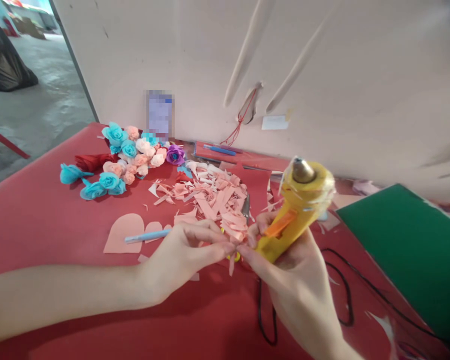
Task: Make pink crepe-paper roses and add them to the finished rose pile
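Observation:
My right hand (300,280) is wrapped round a yellow glue gun (311,200) with an orange trigger, its metal nozzle tilted up and away. The thumb and fingertips of that hand also reach toward my left hand (195,245). My left fingers are pinched together at the base of a layered pink paper piece (234,225). The fingertips of both hands meet there, and they hide part of it. Yellow scissor handles (237,257) partly show beneath the fingers. A light blue pen-like stick (146,236) lies beside my left hand, over pink paper petals (122,232).
Pink paper scraps (213,187) are heaped beyond my hands. Blue, pink, white and purple paper flowers (129,148) lie at the back left, near a propped phone (160,115). A green board (405,250) lies on the right, with a black cord (350,300) beside it.

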Tool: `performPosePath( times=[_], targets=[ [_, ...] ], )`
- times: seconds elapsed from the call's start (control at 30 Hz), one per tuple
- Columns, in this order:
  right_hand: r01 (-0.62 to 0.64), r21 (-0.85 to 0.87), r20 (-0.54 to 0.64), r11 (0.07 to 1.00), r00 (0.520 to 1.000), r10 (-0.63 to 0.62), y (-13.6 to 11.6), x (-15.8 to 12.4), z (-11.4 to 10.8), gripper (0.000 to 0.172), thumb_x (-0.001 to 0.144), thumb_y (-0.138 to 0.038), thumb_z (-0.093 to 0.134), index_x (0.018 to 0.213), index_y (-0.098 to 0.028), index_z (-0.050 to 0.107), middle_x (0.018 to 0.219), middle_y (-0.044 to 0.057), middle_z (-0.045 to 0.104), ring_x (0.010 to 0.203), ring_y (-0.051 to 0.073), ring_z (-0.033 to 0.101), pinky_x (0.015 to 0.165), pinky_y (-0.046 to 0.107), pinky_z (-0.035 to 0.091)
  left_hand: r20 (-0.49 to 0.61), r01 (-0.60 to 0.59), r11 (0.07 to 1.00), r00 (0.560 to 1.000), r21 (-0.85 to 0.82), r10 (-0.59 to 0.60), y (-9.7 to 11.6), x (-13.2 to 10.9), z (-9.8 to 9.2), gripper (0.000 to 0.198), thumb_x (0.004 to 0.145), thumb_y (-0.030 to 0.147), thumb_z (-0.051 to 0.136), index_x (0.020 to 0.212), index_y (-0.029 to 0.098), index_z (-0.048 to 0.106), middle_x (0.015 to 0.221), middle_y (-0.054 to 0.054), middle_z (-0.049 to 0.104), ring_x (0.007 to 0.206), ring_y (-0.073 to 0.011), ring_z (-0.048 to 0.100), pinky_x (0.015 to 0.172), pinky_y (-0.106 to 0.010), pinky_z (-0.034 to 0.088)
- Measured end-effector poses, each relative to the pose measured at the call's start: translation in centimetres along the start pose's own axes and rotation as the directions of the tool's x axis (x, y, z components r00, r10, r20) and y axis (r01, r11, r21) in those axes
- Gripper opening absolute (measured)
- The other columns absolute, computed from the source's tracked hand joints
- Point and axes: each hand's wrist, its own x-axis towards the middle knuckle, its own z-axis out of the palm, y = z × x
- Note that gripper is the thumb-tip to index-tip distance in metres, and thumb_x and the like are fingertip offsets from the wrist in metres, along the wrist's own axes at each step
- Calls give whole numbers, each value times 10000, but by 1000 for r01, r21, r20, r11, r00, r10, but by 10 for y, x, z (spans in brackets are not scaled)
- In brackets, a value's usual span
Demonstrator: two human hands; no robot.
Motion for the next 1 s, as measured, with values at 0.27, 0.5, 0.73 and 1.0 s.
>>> performPosePath(
  times=[0.27,0.5,0.73,1.0],
  targets=[
    [-23,-26,18,999,1000,23,3,-1,1,295,652,-200,691,866,-233,491,678,-63,545,561,75,534,503,155,502,-2,-7,1000,1000,18,7,-2,1,-2,197,680,401,645,656,211,691,688,17,517,629,-112,519,445,-171,441],
    [-4,-2,48,1000,999,4,4,-1,0,303,668,-195,680,900,-251,492,717,-56,557,578,84,565,524,170,526,20,-131,991,991,30,130,-1,2,-3,161,723,292,611,618,195,687,700,15,544,629,-97,527,588,-207,487],
    [-13,-36,23,999,1000,14,7,2,0,321,644,-238,707,877,-247,487,700,-54,530,570,91,533,493,185,504,25,-248,964,969,91,247,6,4,-4,170,709,213,587,573,182,684,661,16,525,607,-86,484,587,-196,439],
    [47,-249,-170,967,981,-92,3,10,-32,335,582,-365,724,805,-248,503,717,-23,510,593,121,511,485,217,470,-1,-77,996,997,54,77,25,-1,-11,170,685,194,569,551,201,673,751,16,615,669,-130,572,490,-191,464]
  ],
)
